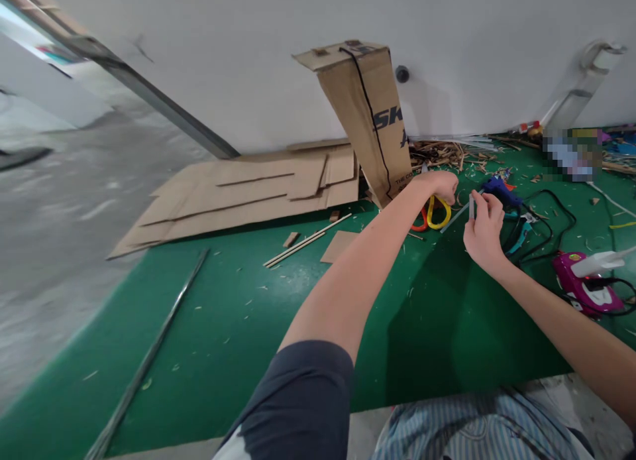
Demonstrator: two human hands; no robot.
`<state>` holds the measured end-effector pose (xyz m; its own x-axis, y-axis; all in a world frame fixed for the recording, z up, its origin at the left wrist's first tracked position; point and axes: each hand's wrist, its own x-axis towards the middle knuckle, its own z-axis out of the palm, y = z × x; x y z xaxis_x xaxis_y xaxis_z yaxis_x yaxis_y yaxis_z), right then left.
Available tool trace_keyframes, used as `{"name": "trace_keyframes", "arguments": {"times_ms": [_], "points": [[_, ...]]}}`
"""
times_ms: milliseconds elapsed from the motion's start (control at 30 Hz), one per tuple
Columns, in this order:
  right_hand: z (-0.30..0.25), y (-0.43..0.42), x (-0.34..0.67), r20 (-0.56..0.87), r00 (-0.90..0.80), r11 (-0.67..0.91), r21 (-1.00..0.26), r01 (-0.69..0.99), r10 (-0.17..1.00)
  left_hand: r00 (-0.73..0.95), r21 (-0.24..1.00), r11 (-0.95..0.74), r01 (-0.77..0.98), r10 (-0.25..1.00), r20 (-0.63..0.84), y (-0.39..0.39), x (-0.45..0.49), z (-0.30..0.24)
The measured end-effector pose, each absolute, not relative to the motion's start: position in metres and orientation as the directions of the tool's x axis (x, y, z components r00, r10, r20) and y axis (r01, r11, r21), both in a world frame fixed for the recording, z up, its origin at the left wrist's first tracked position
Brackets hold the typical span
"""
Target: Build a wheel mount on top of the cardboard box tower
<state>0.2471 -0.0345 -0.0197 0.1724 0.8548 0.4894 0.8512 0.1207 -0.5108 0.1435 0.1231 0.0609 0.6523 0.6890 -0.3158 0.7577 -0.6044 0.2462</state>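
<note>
My right hand (484, 227) pinches a short, translucent glue stick (472, 207) held roughly upright. My left hand (442, 183) is closed with its knuckles turned up, and whatever its fingers hold is hidden. Just below it are scissors (439, 215) with red and yellow handles. Between the two hands lies another translucent stick (453, 219). A blue glue gun (501, 191) rests behind my right hand, partly covered by it. Beside that hand is a teal-handled tool (520, 236), whose kind I cannot make out.
A tall cardboard box (370, 115) leans by the wall, beside flat cardboard sheets (248, 195). Thin wooden sticks (308, 241) and a bundle of wires (154, 347) lie on the green table (223, 360). A pink power strip (586, 287) and cables occupy the right side.
</note>
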Motion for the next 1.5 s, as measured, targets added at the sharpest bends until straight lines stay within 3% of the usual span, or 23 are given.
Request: {"name": "trace_keyframes", "arguments": {"times_ms": [167, 300, 400, 567, 733, 867, 1167, 1367, 1500], "points": [[-0.015, -0.039, 0.246, 0.536, 0.125, 0.202, -0.51, 0.836, 0.835, 0.752, 0.416, -0.634, 0.652, 0.614, -0.24, 0.131, 0.131, 0.058], [-0.006, -0.038, 0.25, 0.499, 0.125, 0.178, -0.517, 0.837, 0.858, 0.785, 0.679, -0.582, 0.447, 0.619, 0.014, 0.132, 0.121, 0.064], [0.012, -0.033, 0.256, 0.451, 0.063, 0.125, -0.375, 0.919, 0.89, 0.637, 0.812, -0.471, 0.344, 0.753, 0.167, 0.119, 0.106, 0.065], [0.036, 0.006, 0.259, 0.336, -0.207, 0.241, -0.064, 0.968, 0.919, 0.326, 0.975, -0.202, 0.09, 0.931, 0.163, 0.062, 0.07, 0.044], [0.03, 0.061, 0.25, 0.02, -0.311, 0.311, -0.027, 0.95, 0.95, 0.182, 1.0, 0.001, 0.0, 0.983, -0.001, -0.006, 0.047, 0.026], [0.025, 0.084, 0.25, -0.074, -0.313, 0.31, -0.052, 0.949, 0.947, 0.144, 0.998, 0.055, -0.031, 0.988, -0.05, -0.041, 0.041, 0.02], [0.027, 0.098, 0.26, -0.125, -0.288, 0.287, -0.021, 0.958, 0.95, 0.113, 0.997, 0.07, -0.014, 0.991, -0.068, -0.05, 0.039, 0.005], [0.039, 0.101, 0.267, -0.105, -0.126, 0.121, -0.056, 0.991, 0.986, 0.131, 0.996, 0.08, -0.042, 0.989, -0.074, -0.048, 0.037, 0.001], [0.051, 0.08, 0.264, -0.058, -0.114, 0.109, -0.095, 0.99, 0.992, 0.137, 0.99, -0.036, 0.138, 0.99, 0.017, -0.048, 0.034, 0.002]]}}
